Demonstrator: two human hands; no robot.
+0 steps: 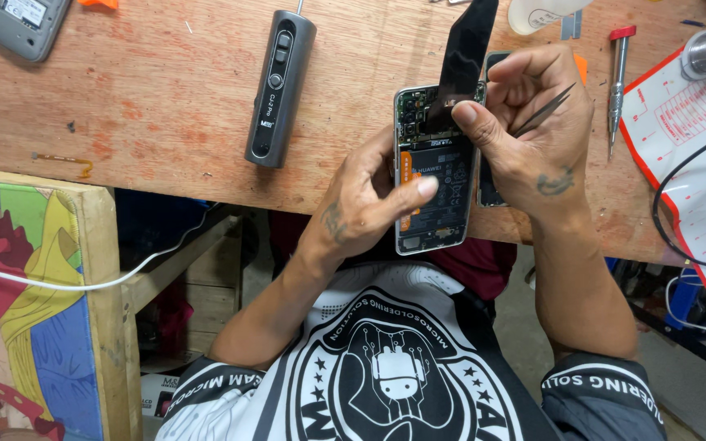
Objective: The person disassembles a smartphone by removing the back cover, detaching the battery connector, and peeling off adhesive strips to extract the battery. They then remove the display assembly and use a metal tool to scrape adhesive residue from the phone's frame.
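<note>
The opened silver-framed smartphone with its exposed black battery (437, 175) is held over the near edge of the plywood workbench (165, 98), long axis running 12 to 6. It's cradled from 8 o'clock by the left hand (365, 204), thumb laid across the battery. A glossy black plastic strip (466, 53) is being lifted off the phone's top toward 12, pinched by the right hand (533, 122) at 3 o'clock, closer to it, with slim metal tweezers (545, 110) tucked in the same grip. A grey stick-shaped tool (279, 86) is parked at 10.
</note>
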